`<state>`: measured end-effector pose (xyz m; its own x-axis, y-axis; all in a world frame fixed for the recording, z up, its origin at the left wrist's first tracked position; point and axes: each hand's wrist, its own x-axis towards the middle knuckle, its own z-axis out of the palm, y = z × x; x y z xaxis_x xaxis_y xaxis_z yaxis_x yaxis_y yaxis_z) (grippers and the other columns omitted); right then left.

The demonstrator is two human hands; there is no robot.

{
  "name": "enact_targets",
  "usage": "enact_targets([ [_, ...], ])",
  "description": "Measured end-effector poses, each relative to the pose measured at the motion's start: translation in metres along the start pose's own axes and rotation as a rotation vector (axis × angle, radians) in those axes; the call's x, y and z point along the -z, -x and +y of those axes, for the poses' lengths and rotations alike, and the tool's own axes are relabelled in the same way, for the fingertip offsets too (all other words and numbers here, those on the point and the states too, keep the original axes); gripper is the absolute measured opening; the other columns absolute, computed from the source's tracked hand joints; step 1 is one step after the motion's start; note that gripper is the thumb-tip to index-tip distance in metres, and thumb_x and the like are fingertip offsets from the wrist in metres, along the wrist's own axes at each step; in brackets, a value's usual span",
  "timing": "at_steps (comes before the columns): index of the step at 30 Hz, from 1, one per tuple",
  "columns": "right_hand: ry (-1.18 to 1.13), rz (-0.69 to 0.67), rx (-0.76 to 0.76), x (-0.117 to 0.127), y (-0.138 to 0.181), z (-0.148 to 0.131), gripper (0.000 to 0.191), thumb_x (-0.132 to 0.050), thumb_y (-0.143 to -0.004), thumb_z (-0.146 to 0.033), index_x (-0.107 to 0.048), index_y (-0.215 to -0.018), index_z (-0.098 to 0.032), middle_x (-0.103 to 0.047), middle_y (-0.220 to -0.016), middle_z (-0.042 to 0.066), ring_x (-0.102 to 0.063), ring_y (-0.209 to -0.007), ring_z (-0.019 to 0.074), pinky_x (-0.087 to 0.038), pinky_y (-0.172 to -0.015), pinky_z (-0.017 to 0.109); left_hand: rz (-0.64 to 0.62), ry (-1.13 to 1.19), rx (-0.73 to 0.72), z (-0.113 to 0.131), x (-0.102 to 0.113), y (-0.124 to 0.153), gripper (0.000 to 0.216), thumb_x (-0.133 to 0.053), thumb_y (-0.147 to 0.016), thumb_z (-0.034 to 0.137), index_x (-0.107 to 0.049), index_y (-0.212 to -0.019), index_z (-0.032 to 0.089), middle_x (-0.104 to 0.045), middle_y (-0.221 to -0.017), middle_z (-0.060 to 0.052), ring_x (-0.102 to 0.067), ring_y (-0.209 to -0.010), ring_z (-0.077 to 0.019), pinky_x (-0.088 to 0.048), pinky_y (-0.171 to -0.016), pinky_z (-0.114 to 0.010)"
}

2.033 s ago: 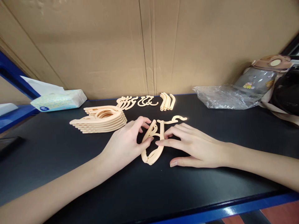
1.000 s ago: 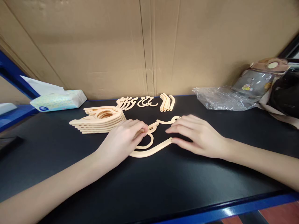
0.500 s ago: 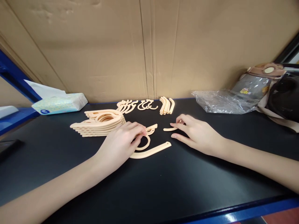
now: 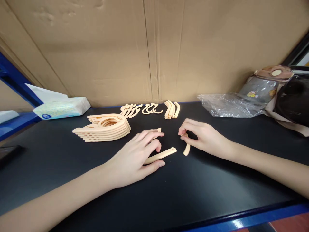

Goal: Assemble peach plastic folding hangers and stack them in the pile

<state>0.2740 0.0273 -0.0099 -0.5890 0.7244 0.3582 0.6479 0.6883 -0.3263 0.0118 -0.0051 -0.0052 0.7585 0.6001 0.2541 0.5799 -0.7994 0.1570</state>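
My left hand (image 4: 132,158) lies over a cream plastic hanger body, its fingers apart and hiding most of the piece. One hanger arm (image 4: 164,155) with a hole in its end sticks out between thumb and forefinger. Another tip (image 4: 159,130) shows past the far fingers. A short curved hanger piece (image 4: 186,149) is pinched at its upper end by my right hand (image 4: 202,135), its lower end pointing toward me. Left of the hands stands a neat stack of the same hanger bodies (image 4: 103,130).
Along the back of the black table (image 4: 154,199) lie several cream hooks (image 4: 131,110) and several curved pieces (image 4: 170,109). A tissue pack (image 4: 62,108) sits at the left. At the right are a clear plastic bag (image 4: 229,104), a bottle (image 4: 259,87) and a dark bag (image 4: 295,100). Cardboard (image 4: 120,48) walls the back.
My left hand has moved right and spread over the hanger body, covering its ring. The curved piece in my right hand has turned from lying sideways to pointing toward me.
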Motion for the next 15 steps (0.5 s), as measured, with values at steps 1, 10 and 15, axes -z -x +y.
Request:
enact_targets([
  [1,-0.016,-0.003,0.021,0.0,0.0011,0.0007,0.012,-0.051,-0.089,-0.01,-0.055,-0.092,-0.021,-0.058,-0.094,0.0,-0.058,-0.076,0.0119,-0.045,-0.068,0.025,-0.016,0.025,0.013,-0.0006,-0.0003,-0.0004,0.018,-0.048,-0.096,0.038,-0.05,-0.092,0.021,-0.05,-0.134,-0.009,-0.032,-0.136,-0.0244,-0.036,-0.104,-0.039],
  [10,-0.039,-0.006,0.223,-0.004,0.0027,0.0023,0.043,-0.036,-0.084,0.005,-0.055,-0.112,-0.021,-0.056,-0.105,0.004,-0.058,-0.089,0.0132,-0.046,-0.085,0.031,-0.084,0.061,0.053,0.0021,0.002,-0.0026,0.018,-0.04,-0.098,0.029,-0.044,-0.082,0.021,-0.053,-0.128,-0.008,-0.03,-0.138,-0.023,-0.037,-0.104,-0.04],
  [15,-0.072,-0.032,0.236,-0.0032,0.0028,-0.0009,0.035,-0.041,-0.088,-0.003,-0.058,-0.112,-0.021,-0.056,-0.108,0.005,-0.058,-0.089,0.0141,-0.049,-0.078,0.028,-0.084,0.074,0.054,0.0028,0.0031,-0.0042,0.015,-0.041,-0.096,0.026,-0.044,-0.081,0.021,-0.055,-0.123,-0.009,-0.032,-0.137,-0.0237,-0.038,-0.103,-0.04],
])
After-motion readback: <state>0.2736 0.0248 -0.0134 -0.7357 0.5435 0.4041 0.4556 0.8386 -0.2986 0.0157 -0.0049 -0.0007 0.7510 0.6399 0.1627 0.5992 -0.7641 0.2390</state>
